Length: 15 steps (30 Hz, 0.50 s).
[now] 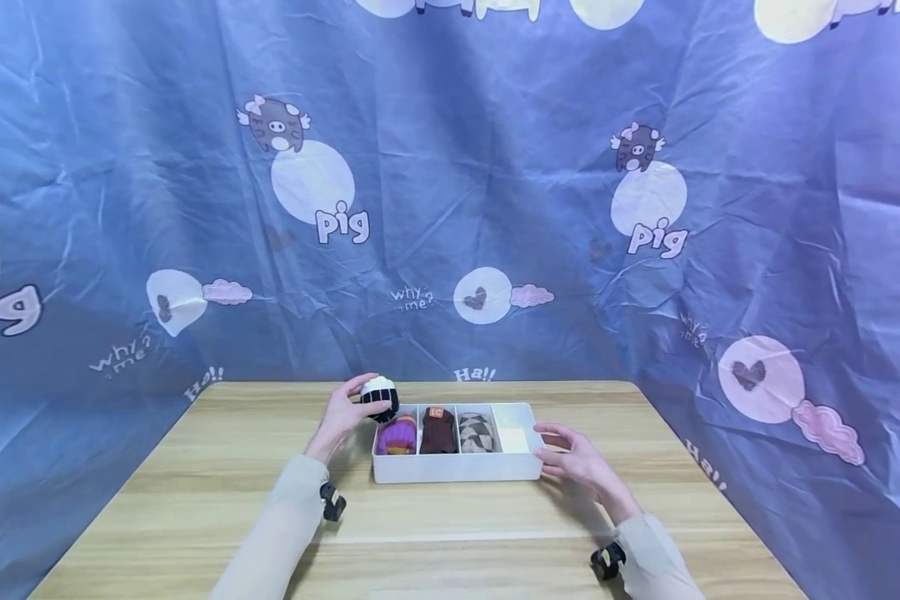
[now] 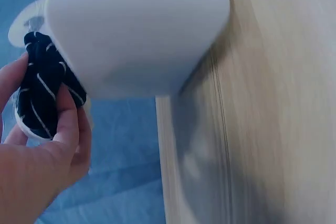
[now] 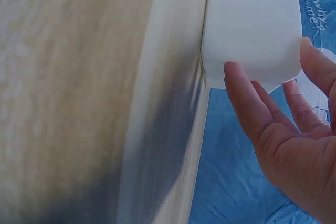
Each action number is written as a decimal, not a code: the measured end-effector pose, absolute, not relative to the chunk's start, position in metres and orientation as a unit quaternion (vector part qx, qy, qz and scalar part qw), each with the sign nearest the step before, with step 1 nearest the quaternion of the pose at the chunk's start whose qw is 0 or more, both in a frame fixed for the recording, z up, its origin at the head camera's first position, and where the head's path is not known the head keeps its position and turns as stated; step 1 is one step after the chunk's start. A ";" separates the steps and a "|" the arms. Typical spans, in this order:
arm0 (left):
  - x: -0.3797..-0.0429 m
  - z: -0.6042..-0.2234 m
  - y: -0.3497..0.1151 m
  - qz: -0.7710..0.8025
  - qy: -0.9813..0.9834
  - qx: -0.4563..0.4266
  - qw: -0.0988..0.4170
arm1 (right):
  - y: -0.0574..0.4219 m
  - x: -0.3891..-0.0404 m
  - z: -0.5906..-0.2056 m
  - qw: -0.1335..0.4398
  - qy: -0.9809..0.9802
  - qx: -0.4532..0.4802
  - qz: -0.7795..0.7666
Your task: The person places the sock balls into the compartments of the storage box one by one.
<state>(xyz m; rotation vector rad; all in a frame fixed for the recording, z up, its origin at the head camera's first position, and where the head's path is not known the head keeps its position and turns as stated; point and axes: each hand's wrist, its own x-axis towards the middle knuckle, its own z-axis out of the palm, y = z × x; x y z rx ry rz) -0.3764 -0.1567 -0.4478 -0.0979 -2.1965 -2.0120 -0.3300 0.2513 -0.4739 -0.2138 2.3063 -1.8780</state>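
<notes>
My left hand (image 1: 339,417) pinches a rolled-up black sock with white stripes (image 1: 379,402) between thumb and fingers, over the back left corner of a white divided box (image 1: 457,470). In the left wrist view the same sock (image 2: 44,85) shows beside the box's end wall. A purple and orange rolled sock (image 1: 397,437) fills the leftmost compartment. Beside it lie a dark brown one with an orange label (image 1: 438,433) and a grey checked one (image 1: 476,434). At the box's right end, my right hand (image 1: 579,460) touches the wall with its fingers spread.
The box stands on a wood-grain table (image 1: 450,533), towards its far edge. Behind and along the sides hangs a blue printed cloth (image 1: 435,217). The rightmost compartment (image 1: 512,417) shows its pale floor.
</notes>
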 end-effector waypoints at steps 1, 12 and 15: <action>-0.376 -0.447 -0.153 -0.677 -0.731 -0.037 0.079 | 0.251 -0.330 -0.474 0.080 0.769 -0.069 -0.630; -0.372 -0.442 -0.121 -0.672 -0.735 -0.069 0.059 | 0.251 -0.328 -0.471 0.083 0.766 -0.069 -0.634; -0.372 -0.444 -0.114 -0.669 -0.737 -0.076 0.051 | 0.251 -0.328 -0.471 0.084 0.766 -0.068 -0.634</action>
